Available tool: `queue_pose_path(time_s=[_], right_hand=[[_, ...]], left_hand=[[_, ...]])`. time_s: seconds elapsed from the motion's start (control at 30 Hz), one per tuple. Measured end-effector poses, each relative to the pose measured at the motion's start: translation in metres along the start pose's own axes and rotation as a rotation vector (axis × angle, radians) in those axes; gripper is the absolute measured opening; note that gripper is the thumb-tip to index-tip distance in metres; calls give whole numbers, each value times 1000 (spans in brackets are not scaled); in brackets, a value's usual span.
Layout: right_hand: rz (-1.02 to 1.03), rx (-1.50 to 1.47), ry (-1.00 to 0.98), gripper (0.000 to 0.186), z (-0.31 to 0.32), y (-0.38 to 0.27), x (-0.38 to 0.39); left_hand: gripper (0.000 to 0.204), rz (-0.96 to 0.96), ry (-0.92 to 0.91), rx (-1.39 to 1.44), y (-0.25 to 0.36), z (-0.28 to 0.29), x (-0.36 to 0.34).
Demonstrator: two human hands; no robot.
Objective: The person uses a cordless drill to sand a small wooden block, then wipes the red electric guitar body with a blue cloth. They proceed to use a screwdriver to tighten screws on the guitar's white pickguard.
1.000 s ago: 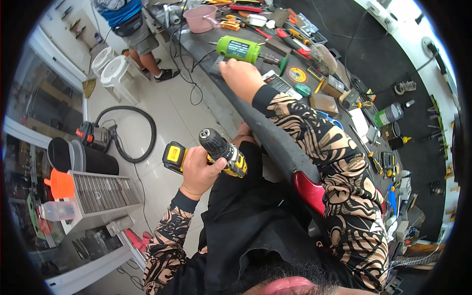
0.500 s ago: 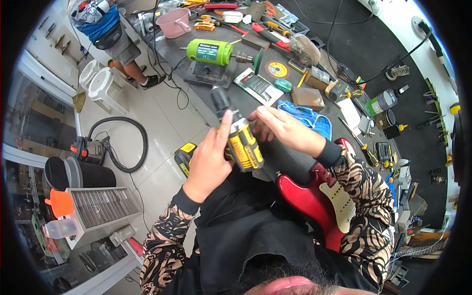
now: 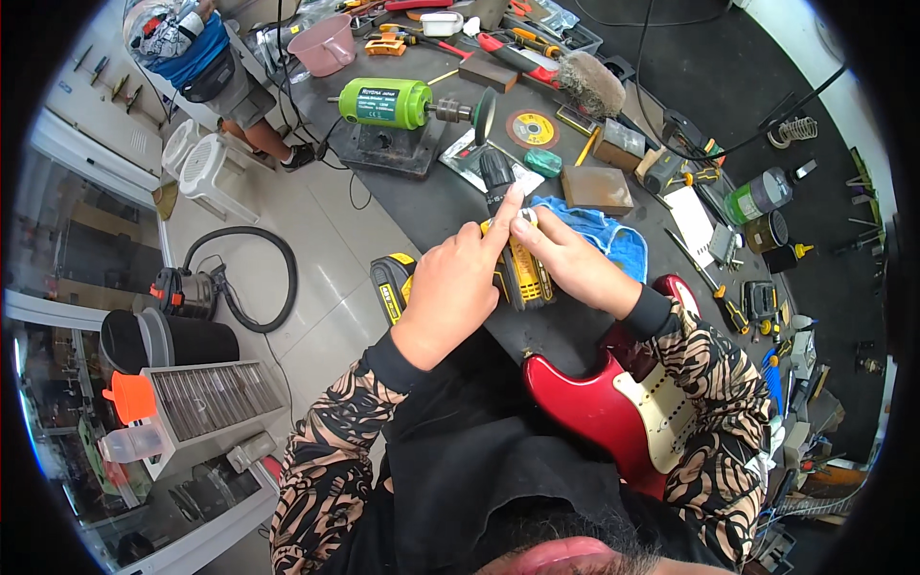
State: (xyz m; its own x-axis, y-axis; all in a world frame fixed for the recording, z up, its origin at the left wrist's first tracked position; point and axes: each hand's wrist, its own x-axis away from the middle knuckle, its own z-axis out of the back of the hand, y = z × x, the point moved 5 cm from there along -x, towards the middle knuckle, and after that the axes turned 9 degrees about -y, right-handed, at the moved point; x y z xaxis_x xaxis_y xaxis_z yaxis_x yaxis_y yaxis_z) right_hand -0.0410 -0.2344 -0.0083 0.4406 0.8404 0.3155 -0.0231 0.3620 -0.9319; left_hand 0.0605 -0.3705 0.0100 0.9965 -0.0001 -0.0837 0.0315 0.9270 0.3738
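Bench [image 3: 422, 206]: dark top, crowded with tools along its far half; you sit at its near edge, so everything stays within arm's reach.

Guitar [image 3: 613, 407]: red body with a cream plate, lying low by your right forearm, partly under the sleeve; probably parked there to leave both hands free.

Grinder [image 3: 398, 103]: green barrel on a dark base, a pale rectangular label along its side, wheel end turned toward you.

Drill [image 3: 513, 259]: yellow and black, held above the bench edge between your hands, dark chuck pointing away toward the grinder. Yellow-and-black battery end shows left of your left wrist.

Left hand [image 3: 450, 287]: clamped round the drill's body, forefinger stretched along its top, apparently to steady it.

Right hand [image 3: 565, 264]: fingers closed against the drill's right side, thumb near the top; both hands brace it.

Blue rag [image 3: 609, 235]: crumpled just behind your right hand.

Disc [image 3: 532, 127]: round, yellow label at centre, flat on the bench beyond the drill.

Green can [image 3: 757, 196]: lying on its side, well to the right.
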Motion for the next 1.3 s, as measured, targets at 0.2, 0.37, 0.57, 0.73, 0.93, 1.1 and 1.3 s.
queue_pose_path(time_s=[0.2, 0.37, 0.57, 0.73, 0.93, 1.1, 1.3], right_hand=[[-10, 51, -9, 53, 5, 4, -6], [14, 59, -9, 54, 6, 8, -7], [25, 80, -12, 52, 8, 11, -12], [13, 117, -6, 50, 9, 10, -13], [81, 84, 23, 52, 8, 12, -16], [110, 53, 35, 54, 7, 11, -17], [103, 81, 40, 54, 8, 12, -16]], left_hand=[[115, 27, -38, -34, -2, 0, -5], [115, 26, -43, -31, -2, 0, -7], [113, 28, -22, -42, -4, -2, -10], [112, 39, -10, -29, -6, -4, -10], [111, 40, 5, -17, -7, -5, -11], [112, 40, 13, -18, -7, -6, -11], [113, 34, 6, -13, -7, -7, -11]])
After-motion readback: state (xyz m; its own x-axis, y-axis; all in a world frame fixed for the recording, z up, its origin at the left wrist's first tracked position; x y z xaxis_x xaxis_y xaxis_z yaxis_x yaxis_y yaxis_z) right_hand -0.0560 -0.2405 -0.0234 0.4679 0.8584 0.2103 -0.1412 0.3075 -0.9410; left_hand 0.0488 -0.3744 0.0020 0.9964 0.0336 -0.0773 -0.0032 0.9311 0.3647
